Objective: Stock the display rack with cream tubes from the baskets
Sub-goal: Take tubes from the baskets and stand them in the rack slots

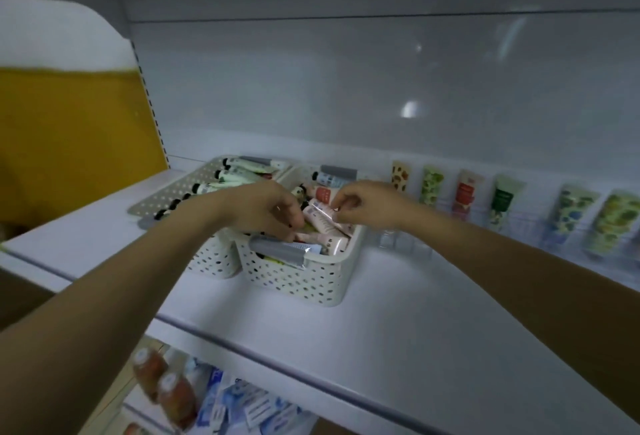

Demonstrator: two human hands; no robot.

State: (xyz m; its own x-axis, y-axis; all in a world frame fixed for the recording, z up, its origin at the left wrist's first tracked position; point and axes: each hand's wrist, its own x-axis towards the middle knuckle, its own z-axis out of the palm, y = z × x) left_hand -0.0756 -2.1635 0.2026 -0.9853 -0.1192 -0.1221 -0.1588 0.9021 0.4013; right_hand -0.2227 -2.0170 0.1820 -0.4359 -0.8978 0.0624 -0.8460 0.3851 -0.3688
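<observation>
Though bedded among many others in the nearer basket (pixel 304 282), raised a little off the heap: pale pink tube (pixel 320 218), pinched between thumb and forefinger of the right hand (pixel 367 207). Taken that way, most likely, for drawing out singly without dragging neighbours along. Which end sits in the pinch, hard to say.

Left hand (pixel 266 209) just beside, fingers curled down into the same basket, seemingly steadying or sorting the heap. Whether closed round a tube, impossible to tell, with fingertips buried among the packs.

Second basket (pixel 214 261) touching the first on its left, packed with black-capped tubes laid side by side. Both parked on the white shelf (pixel 381 313) just beside the clear display rack (pixel 519 226), presumably to keep each carry short.

Standing tubes (pixel 502 199) upright in the rack, crimped ends up, printed faces forward for shoppers. Slots nearest the baskets apparently unfilled, so likely next in line.

Rack walls transparent and hard to trace, far right end cut off by the frame edge. Printing on every tube too blurred to read. Second basket partly hidden behind the left forearm. Bottles (pixel 162 382) on the lower shelf blurred, with the boxes beside them cropped at the bottom edge.
</observation>
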